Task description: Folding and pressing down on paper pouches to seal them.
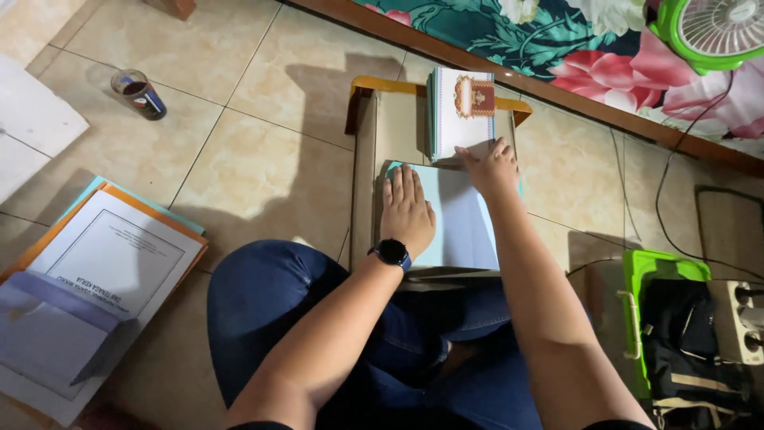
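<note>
left hand (407, 209): flat, palm down on pale sheet (465, 227), watch on wrist
right hand (493, 166): fingers spread at sheet's top edge, touching white book (463, 111)
support: small wooden stand (364, 159) on tiled floor (263, 103)
left of knee: paper stack (111, 263)

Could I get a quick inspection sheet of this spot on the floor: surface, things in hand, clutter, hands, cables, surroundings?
Surface: beige tiled floor; low wooden stand before the knees.
Things in hand: pale sheet stack on the stand; ornate booklet behind it.
Clutter: paper pile, small cup.
Hands: left hand flat on the sheets; right hand at their top edge.
Cables: black cord over the tiles.
Surroundings: floral cloth, green fan, power strip.
</note>
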